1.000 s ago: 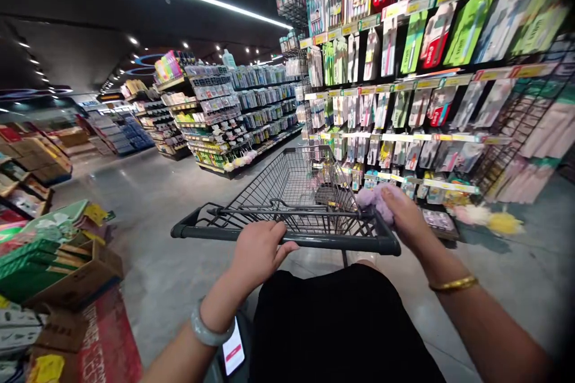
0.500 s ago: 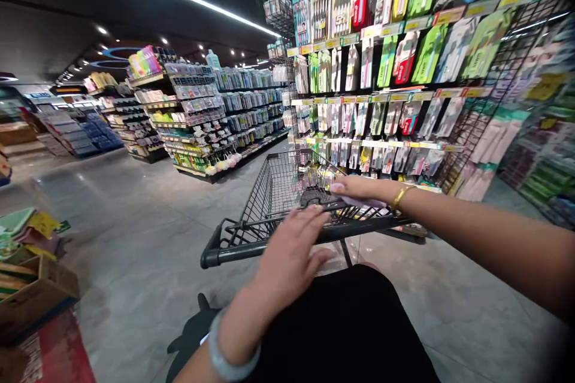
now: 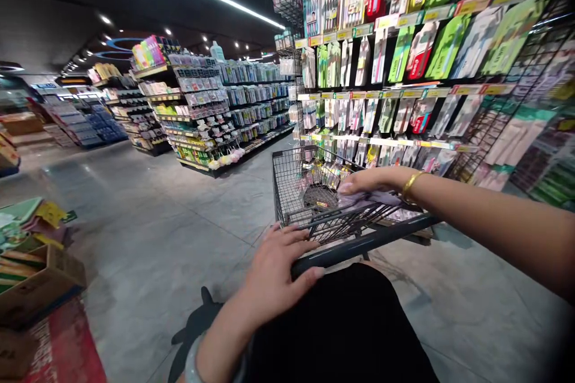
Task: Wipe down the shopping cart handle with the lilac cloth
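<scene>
A dark wire shopping cart (image 3: 281,182) stands before me, its grey push bar (image 3: 359,245) crossing in front of my lap. My left hand (image 3: 276,266), wearing a pale bracelet, lies at the left end of the bar. Its fingers are stretched over the far side and the thumb is apart on the near side. My right hand (image 3: 375,179), with a gold bracelet at the wrist, is over the cart's near right part. It is closed on a crumpled pale purple cloth-like thing (image 3: 381,198); most of its fingers are hidden.
Racks of packaged toothbrushes (image 3: 417,60) rise close behind the cart on the right. Another shelf unit (image 3: 197,108) stands further left across the grey floor (image 3: 179,221). A cardboard box (image 3: 63,272) with goods sits at the lower left.
The cart has turned, its left end swinging rightward and its front to the right. My left hand has moved slightly down and left to the bar's end. My right hand keeps the purple thing.
</scene>
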A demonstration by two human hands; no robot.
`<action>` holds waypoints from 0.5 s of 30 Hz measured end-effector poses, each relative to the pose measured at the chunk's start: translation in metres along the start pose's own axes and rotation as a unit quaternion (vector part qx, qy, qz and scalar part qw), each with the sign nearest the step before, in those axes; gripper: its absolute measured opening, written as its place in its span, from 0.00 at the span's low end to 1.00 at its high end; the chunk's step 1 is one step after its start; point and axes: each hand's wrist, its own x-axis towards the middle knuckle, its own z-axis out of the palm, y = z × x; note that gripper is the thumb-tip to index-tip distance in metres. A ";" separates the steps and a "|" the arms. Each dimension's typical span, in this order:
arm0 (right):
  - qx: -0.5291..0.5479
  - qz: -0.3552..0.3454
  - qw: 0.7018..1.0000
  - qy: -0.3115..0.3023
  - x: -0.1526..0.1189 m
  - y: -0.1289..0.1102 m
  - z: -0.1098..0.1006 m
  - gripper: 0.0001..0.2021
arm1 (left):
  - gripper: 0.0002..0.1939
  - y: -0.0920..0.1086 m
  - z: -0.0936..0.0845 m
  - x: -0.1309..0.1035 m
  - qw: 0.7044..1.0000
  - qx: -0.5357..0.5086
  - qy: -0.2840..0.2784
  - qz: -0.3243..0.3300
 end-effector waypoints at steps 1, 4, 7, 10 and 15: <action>-0.018 -0.022 0.997 -0.065 0.000 -0.014 -0.002 0.20 | 0.18 0.010 0.003 0.003 1.000 -0.016 0.004 0.000; -0.080 -0.060 0.988 -0.121 0.000 -0.051 0.004 0.20 | 0.13 0.034 0.016 0.008 0.999 -0.040 0.007 -0.007; -0.128 -0.065 0.981 -0.133 -0.006 -0.057 0.017 0.16 | 0.12 0.050 0.028 0.011 0.999 -0.048 0.008 -0.004; -0.175 -0.019 0.978 -0.111 -0.019 -0.043 0.021 0.12 | 0.18 0.053 0.037 0.011 0.995 -0.085 0.012 0.054; -0.215 -0.048 0.975 0.003 -0.050 -0.047 0.050 0.12 | 0.21 0.048 0.057 0.015 0.976 -0.118 0.052 0.177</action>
